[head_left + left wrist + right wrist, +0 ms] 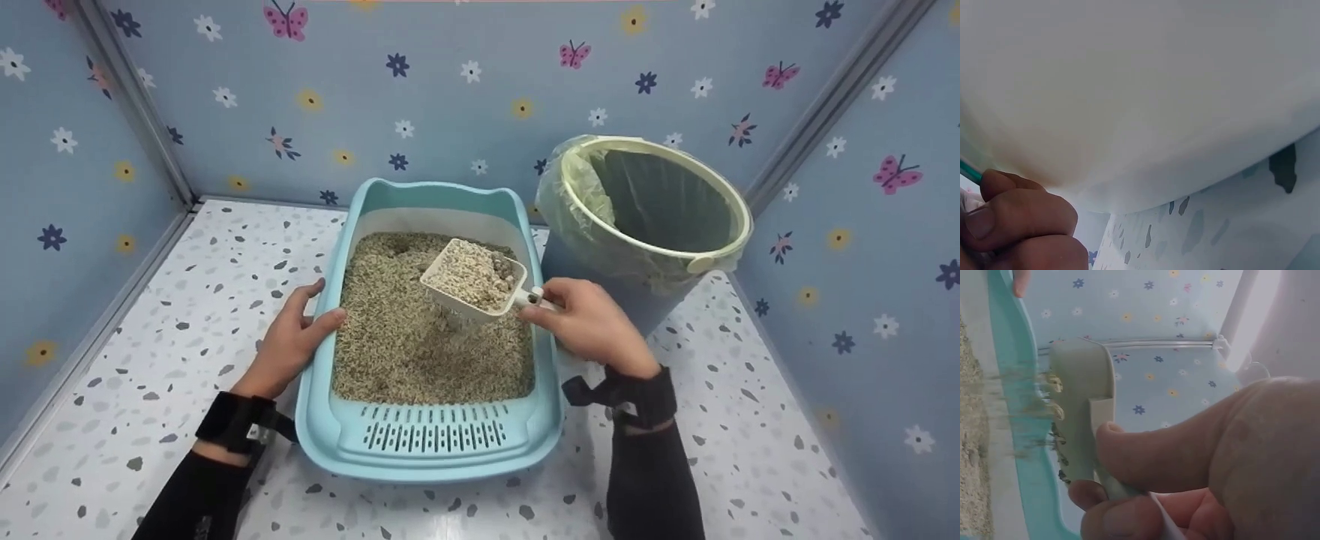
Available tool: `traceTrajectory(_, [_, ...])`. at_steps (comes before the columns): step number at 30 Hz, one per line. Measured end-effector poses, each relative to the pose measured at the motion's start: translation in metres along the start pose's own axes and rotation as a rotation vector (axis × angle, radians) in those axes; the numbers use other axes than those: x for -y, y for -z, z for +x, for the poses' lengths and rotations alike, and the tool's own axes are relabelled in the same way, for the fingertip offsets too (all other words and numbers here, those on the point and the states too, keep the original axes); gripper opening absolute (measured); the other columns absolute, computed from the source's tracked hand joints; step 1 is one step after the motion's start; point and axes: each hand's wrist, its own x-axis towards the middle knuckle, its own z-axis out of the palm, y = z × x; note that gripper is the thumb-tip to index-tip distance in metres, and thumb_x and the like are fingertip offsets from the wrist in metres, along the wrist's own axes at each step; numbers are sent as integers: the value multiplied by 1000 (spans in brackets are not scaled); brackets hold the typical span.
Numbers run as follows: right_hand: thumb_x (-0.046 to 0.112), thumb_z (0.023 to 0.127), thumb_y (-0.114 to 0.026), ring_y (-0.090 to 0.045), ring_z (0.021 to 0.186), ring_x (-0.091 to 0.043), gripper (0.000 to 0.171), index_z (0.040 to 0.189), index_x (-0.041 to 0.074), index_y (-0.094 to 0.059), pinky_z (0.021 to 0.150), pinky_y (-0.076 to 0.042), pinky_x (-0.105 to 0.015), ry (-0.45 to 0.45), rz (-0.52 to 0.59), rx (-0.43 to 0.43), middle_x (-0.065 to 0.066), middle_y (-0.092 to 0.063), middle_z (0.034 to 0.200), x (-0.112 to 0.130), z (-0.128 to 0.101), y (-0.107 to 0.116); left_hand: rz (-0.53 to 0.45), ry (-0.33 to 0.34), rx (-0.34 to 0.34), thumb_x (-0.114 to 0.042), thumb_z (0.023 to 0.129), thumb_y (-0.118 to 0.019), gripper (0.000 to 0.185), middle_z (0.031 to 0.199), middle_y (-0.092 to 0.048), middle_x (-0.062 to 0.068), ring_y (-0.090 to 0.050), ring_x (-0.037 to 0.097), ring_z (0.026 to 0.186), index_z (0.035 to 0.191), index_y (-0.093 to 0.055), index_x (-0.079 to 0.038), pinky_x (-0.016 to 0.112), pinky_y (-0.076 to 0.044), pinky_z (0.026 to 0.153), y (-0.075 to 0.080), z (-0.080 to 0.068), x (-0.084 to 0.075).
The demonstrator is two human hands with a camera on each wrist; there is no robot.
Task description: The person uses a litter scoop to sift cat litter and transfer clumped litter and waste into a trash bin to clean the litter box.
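Scoop point(474, 280): white plastic, stiff, light; loose grains piled inside spill easily, so best held level by short handle. Right hand point(592, 324) pinches handle, scoop raised over litter point(420, 337) in blue tray point(427, 442). Left hand point(292, 341) grips tray's left rim. Beyond: lined bin point(652, 217), empty-looking.

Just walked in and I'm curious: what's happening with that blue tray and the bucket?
A person is scooping cat litter. The right hand grips the handle of a white scoop, held full of litter above the blue litter box; in the right wrist view a few grains are falling through its slots. The left hand holds the box's left rim. A bin lined with a plastic bag stands just to the right of the box, tilted toward the person.
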Motion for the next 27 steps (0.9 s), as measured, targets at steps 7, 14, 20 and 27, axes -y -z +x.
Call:
traceTrajectory(7, [36, 105, -78, -54, 70, -19, 24, 94, 15, -73, 71, -49, -40, 11, -13, 30, 5, -51, 74, 4, 2, -4, -17, -3, 4, -38, 114, -64, 81, 120, -73, 34, -79, 27, 93, 177, -22, -9, 38, -68, 79, 0, -1, 0])
traceTrajectory(14, [34, 104, -79, -50, 66, -19, 30, 85, 16, -65, 67, -44, -39, 3, -74, 14, 4, -46, 70, 6, -5, 2, 6, 7, 4, -42, 114, -63, 82, 120, -74, 32, -79, 27, 95, 178, -21, -12, 36, -66, 80, 0, -3, 0])
traceTrajectory(20, [37, 105, -78, -51, 67, -18, 27, 89, 19, -67, 68, -47, -39, 30, -56, 34, 6, -46, 70, 9, -4, -2, -5, 3, -8, -40, 113, -64, 82, 116, -74, 32, -79, 27, 91, 177, -23, -11, 37, -67, 77, 0, -1, 0])
traceTrajectory(27, [38, 104, -79, -49, 63, -15, 28, 86, 21, -66, 64, -46, -38, 26, -57, 56, 7, -48, 69, 10, -6, -6, -29, 7, -3, -38, 114, -65, 82, 116, -74, 34, -80, 29, 90, 178, -21, -11, 40, -69, 77, 0, -1, 2])
